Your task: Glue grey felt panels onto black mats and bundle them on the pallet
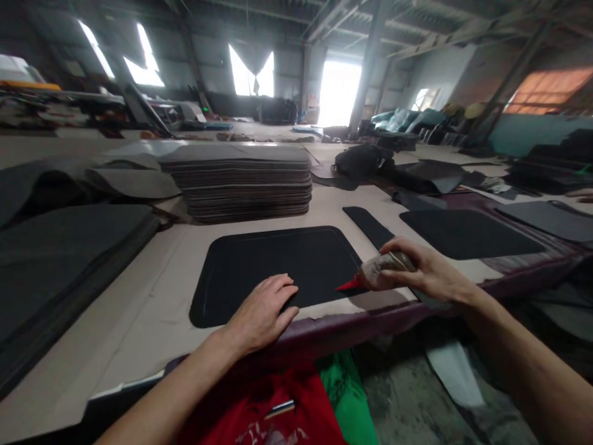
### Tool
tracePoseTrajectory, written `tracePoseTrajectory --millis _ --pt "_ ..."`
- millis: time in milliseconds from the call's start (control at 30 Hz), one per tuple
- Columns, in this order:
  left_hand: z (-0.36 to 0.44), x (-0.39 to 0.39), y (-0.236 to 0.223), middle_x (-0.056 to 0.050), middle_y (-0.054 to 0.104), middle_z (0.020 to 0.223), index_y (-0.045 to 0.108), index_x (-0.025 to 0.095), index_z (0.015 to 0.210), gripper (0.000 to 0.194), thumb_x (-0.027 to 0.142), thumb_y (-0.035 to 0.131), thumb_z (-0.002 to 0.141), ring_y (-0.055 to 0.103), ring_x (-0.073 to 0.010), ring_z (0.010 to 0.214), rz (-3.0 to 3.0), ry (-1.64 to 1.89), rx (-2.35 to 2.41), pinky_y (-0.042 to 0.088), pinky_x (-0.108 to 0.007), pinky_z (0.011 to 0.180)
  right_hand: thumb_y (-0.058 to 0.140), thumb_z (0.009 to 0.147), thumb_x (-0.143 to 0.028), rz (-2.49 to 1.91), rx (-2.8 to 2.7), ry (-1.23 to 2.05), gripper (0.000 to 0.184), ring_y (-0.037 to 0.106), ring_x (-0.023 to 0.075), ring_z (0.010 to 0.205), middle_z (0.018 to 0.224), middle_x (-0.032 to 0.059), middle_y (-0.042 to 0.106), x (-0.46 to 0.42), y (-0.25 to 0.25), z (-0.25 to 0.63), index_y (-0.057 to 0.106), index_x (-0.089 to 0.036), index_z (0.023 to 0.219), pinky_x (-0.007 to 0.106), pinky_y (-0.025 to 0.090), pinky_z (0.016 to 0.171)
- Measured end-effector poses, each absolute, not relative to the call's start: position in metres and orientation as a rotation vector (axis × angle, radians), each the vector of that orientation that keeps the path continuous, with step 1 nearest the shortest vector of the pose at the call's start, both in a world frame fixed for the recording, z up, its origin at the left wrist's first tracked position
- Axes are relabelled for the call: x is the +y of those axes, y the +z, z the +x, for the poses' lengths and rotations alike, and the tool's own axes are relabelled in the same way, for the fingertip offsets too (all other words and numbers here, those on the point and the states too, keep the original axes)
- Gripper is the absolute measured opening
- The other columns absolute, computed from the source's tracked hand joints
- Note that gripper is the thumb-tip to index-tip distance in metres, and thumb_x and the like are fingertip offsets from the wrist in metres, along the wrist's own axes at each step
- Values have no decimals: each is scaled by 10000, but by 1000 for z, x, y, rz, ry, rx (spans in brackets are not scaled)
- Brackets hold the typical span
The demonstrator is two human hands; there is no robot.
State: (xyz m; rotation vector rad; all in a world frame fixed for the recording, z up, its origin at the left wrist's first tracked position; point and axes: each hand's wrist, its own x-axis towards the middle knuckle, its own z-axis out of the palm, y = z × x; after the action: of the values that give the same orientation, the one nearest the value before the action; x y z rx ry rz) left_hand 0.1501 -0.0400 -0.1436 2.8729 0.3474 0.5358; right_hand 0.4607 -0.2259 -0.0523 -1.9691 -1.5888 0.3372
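A black panel with rounded corners (273, 262) lies flat on the pale table in front of me, a faint line running just inside its edge. My left hand (266, 312) rests on its near edge, fingers stretched out and holding nothing. In my right hand (424, 269) is a glue bottle (380, 270), tilted, its body stained and its red nozzle pointing left and down. The nozzle tip is at the panel's near right corner; whether it touches the surface I cannot tell. Beyond the bottle lies a narrow black strip (368, 225).
Behind the panel stands a tall stack of grey sheets (245, 185). Thick dark material (69, 247) is piled at the left. Another black panel (467, 233) lies to the right, with a grey piece (551, 219) beyond it. Part of another person's hand (581, 194) shows at the right edge.
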Motion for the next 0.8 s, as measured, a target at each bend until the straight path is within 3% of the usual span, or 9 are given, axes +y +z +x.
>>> tracePoseTrajectory --millis 200,467,800 --pt "84 -63 -144 -76 650 1049 639 176 1062 183 222 474 999 605 -233 960 2913 696 553 533 -426 822 715 819 -463 -1735 -1811 384 326 586 185 797 921 30 610 -174 -55 425 612 -215 1005 291 454 672" --pt "32 -60 -167 -86 673 1076 628 145 1092 169 101 543 953 609 -214 1046 2852 1020 708 508 -397 957 709 847 -385 -1443 -2080 414 274 561 167 816 968 34 603 -112 -55 366 598 -207 1023 274 430 702" --pt "37 -63 -178 -76 684 958 620 160 943 114 75 584 876 629 -218 955 2766 1292 872 526 -399 904 703 857 -343 -1210 -2195 437 250 565 174 861 1002 32 594 -63 -60 311 574 -223 1036 289 438 748"
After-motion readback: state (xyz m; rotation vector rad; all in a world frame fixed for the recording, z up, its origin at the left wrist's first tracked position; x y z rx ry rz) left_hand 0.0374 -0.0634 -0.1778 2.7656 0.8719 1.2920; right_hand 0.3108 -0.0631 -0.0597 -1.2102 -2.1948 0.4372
